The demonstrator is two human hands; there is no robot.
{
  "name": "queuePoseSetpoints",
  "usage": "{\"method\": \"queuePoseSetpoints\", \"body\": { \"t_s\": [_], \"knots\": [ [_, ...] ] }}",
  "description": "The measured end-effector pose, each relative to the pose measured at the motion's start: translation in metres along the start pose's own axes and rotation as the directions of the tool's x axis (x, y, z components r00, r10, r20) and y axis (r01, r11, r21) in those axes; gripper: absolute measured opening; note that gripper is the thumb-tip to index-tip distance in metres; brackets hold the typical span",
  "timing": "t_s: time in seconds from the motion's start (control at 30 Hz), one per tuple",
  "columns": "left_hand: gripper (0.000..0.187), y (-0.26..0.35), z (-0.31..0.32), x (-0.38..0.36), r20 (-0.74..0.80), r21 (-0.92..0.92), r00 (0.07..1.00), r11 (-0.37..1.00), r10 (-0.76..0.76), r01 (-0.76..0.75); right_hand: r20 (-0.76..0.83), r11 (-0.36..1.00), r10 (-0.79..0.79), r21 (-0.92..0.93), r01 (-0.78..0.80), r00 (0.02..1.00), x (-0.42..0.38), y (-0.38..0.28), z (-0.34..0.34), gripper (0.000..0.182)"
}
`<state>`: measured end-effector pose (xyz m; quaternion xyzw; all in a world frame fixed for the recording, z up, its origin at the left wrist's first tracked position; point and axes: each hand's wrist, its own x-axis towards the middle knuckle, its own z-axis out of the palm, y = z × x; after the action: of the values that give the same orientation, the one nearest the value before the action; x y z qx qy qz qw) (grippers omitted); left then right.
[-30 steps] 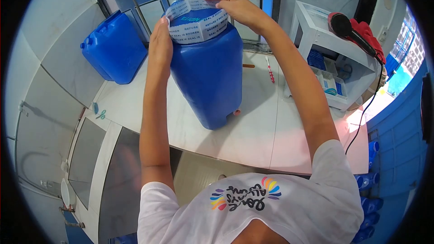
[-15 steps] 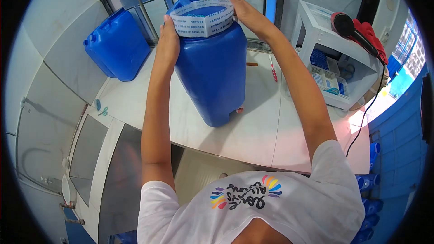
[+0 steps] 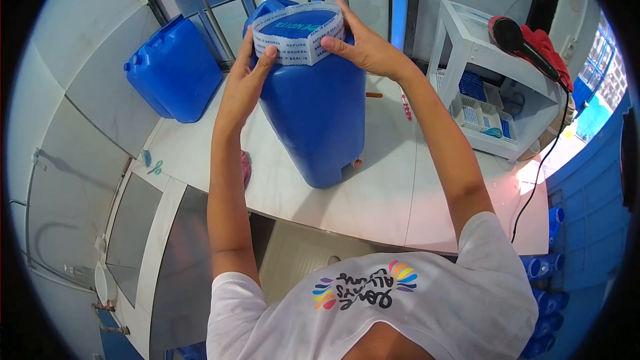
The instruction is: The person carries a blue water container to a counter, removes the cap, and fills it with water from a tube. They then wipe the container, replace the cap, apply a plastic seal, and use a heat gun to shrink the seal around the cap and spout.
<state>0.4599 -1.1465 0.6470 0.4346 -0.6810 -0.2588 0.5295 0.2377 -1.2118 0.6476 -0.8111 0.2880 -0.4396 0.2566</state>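
Note:
A tall blue water container [image 3: 313, 113] stands upright on the white counter. Around its round blue lid [image 3: 283, 25], which bears green handwriting, sits a clear plastic seal band [image 3: 291, 53] printed "refuse if seal is broken". My left hand [image 3: 245, 83] grips the band's left side, thumb in front and fingers mostly hidden behind. On the opposite side my right hand [image 3: 365, 45] pinches the band, its thumb on the front and its index finger up along the far rim.
Another blue container [image 3: 175, 70] is at the back left. Green-handled scissors [image 3: 155, 167] lie on the left of the counter [image 3: 373, 200]. A black hair dryer [image 3: 510, 37] rests on a white shelf unit [image 3: 460, 73] at right, its cord hanging down. A red-and-white toothbrush-like item [image 3: 406, 105] lies nearby.
The band sits lower and flatter around the lid, with more of the lid's writing showing. Both my thumbs have come round to the band's front. A pink item now shows beside my left forearm.

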Motion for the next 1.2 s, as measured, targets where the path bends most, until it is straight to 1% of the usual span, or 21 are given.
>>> {"method": "queuePoseSetpoints", "body": {
  "t_s": [0.13, 0.2, 0.23, 0.3, 0.33, 0.4, 0.43, 0.5, 0.53, 0.6, 0.63, 0.7, 0.73, 0.83, 0.9, 0.93, 1.0, 1.03, 1.1, 1.13, 1.2],
  "knots": [
    [0.082, -0.007, -0.004, -0.005, -0.012, -0.054, 1.0, 0.998, -0.026, 0.025, 0.015, 0.999, 0.014, 0.034, -0.014, 1.0, -0.002, -0.003, 0.0, 0.128],
    [0.081, -0.008, -0.001, -0.002, -0.086, 0.031, 0.996, 0.999, 0.032, -0.03, 0.055, 0.999, 0.035, -0.037, -0.033, 0.998, -0.002, -0.001, -0.002, 0.13],
    [0.081, -0.008, -0.002, -0.002, -0.085, 0.031, 0.996, 0.999, 0.034, -0.031, 0.054, 0.999, 0.034, -0.038, -0.032, 0.998, -0.001, 0.003, -0.001, 0.13],
    [0.08, 0.004, -0.002, -0.002, 0.003, -0.02, 1.0, 1.0, -0.013, 0.013, -0.004, 0.991, 0.028, -0.134, -0.028, 1.0, 0.0, 0.006, 0.001, 0.131],
    [0.08, -0.001, -0.003, -0.001, 0.004, -0.019, 1.0, 1.0, -0.011, 0.011, -0.006, 0.991, 0.026, -0.133, -0.027, 1.0, -0.002, 0.007, -0.001, 0.131],
    [0.078, -0.011, -0.006, 0.001, -0.077, 0.066, 0.997, 0.997, -0.029, 0.034, -0.056, 0.997, 0.014, 0.077, -0.009, 0.998, -0.007, -0.008, -0.006, 0.131],
    [0.078, -0.016, -0.007, 0.002, -0.076, 0.068, 0.997, 0.997, -0.026, 0.031, -0.059, 0.997, 0.012, 0.077, -0.007, 0.998, -0.005, -0.007, -0.007, 0.131],
    [0.077, -0.014, -0.005, -0.004, -0.068, 0.115, 0.996, 0.991, -0.057, 0.065, 0.076, 0.997, 0.037, -0.074, -0.031, 0.996, 0.0, -0.006, -0.008, 0.132],
    [0.077, -0.013, -0.005, -0.007, -0.065, 0.116, 0.996, 0.991, -0.056, 0.064, 0.072, 0.997, 0.038, -0.073, -0.032, 0.997, -0.001, -0.005, -0.008, 0.132],
    [0.08, -0.004, -0.002, -0.013, -0.071, 0.24, 0.997, 0.969, -0.038, 0.054, 0.132, 0.998, 0.061, -0.013, -0.06, 0.989, -0.002, -0.012, -0.01, 0.133],
    [0.08, -0.003, -0.001, -0.012, -0.073, 0.242, 0.997, 0.969, -0.036, 0.053, 0.132, 0.998, 0.057, -0.013, -0.056, 0.99, -0.002, -0.011, -0.009, 0.133],
    [0.085, -0.003, 0.0, -0.009, -0.163, 0.054, 0.974, 0.984, -0.161, 0.171, 0.008, 1.0, 0.016, -0.005, -0.016, 1.0, -0.003, -0.008, -0.005, 0.133],
    [0.085, -0.003, 0.0, -0.008, -0.165, 0.056, 0.973, 0.984, -0.159, 0.171, 0.009, 1.0, 0.013, -0.003, -0.013, 1.0, -0.003, -0.006, -0.006, 0.133],
    [0.086, -0.004, -0.001, -0.007, -0.074, 0.036, 0.995, 0.997, -0.073, 0.075, -0.017, 0.999, 0.029, 0.041, -0.029, 0.999, -0.002, -0.002, -0.01, 0.133],
    [0.088, -0.004, 0.0, -0.005, -0.006, 0.014, 1.0, 1.0, -0.012, 0.012, 0.08, 1.0, 0.005, -0.011, -0.004, 0.997, 0.002, 0.004, -0.006, 0.133],
    [0.088, -0.003, 0.001, -0.006, -0.001, 0.014, 1.0, 1.0, -0.011, 0.011, 0.076, 1.0, 0.007, -0.012, -0.006, 0.997, -0.001, 0.008, -0.007, 0.133],
    [0.088, -0.001, 0.001, -0.01, -0.004, -0.079, 1.0, 0.997, -0.026, 0.025, 0.052, 0.993, 0.057, -0.105, -0.052, 0.997, -0.009, 0.001, -0.011, 0.129],
    [0.088, 0.0, 0.0, -0.013, 0.002, -0.081, 1.0, 0.996, -0.022, 0.022, 0.045, 0.993, 0.06, -0.108, -0.055, 0.997, -0.013, -0.002, -0.018, 0.129],
    [0.087, 0.001, 0.0, -0.014, -0.121, -0.022, 0.993, 1.0, 0.0, -0.002, -0.154, 0.992, -0.018, -0.125, -0.001, 0.988, -0.026, -0.005, -0.045, 0.1],
    [0.083, 0.002, -0.004, -0.013, -0.124, -0.013, 0.991, 0.999, 0.041, -0.043, -0.216, 0.973, -0.052, -0.23, 0.001, 0.975, -0.03, -0.001, -0.075, 0.093],
    [0.083, 0.0, 0.003, -0.001, -0.094, -0.061, 0.995, 0.997, 0.033, -0.039, -0.312, 0.914, -0.164, -0.406, 0.025, 0.936, -0.052, 0.0, -0.151, 0.075]
  ]
}}
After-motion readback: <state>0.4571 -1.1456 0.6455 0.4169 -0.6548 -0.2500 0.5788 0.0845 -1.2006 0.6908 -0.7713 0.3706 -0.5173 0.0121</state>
